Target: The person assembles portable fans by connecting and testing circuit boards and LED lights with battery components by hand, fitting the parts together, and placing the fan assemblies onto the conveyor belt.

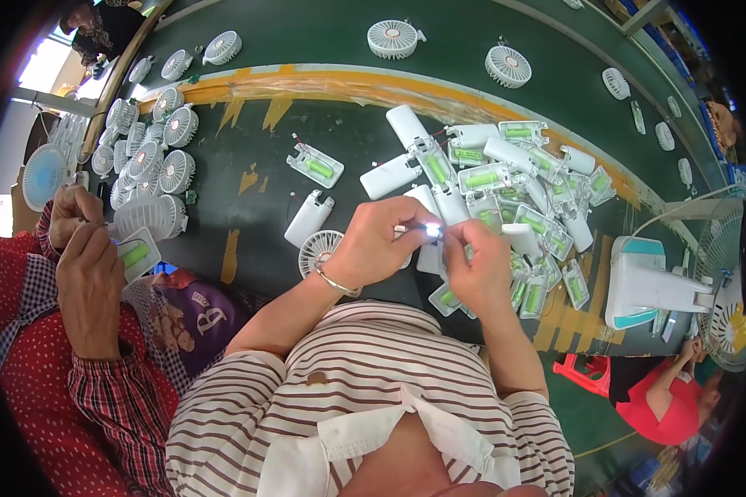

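Above the near edge of the dark bench, my left hand (379, 246) pinches a small part with a bright white light (433, 229). My right hand (477, 263) meets it there with fingers closed; what they grip is too small to make out. Under my left wrist, partly hidden, lies a white round fan head (317, 251). A white handle shell (309, 219) rests just beyond it. Past my right hand spreads a heap of white handle casings, several with green battery cells (482, 178). One open casing with a green cell (315, 166) lies apart, its thin wires showing.
Several white fan heads (145, 160) are piled on the left. More fan heads (392, 39) lie on the green strip (323, 41) beyond the yellow-taped edge. At my left, a co-worker's hands (91, 265) hold a casing. A white desk fan (651, 286) stands at right.
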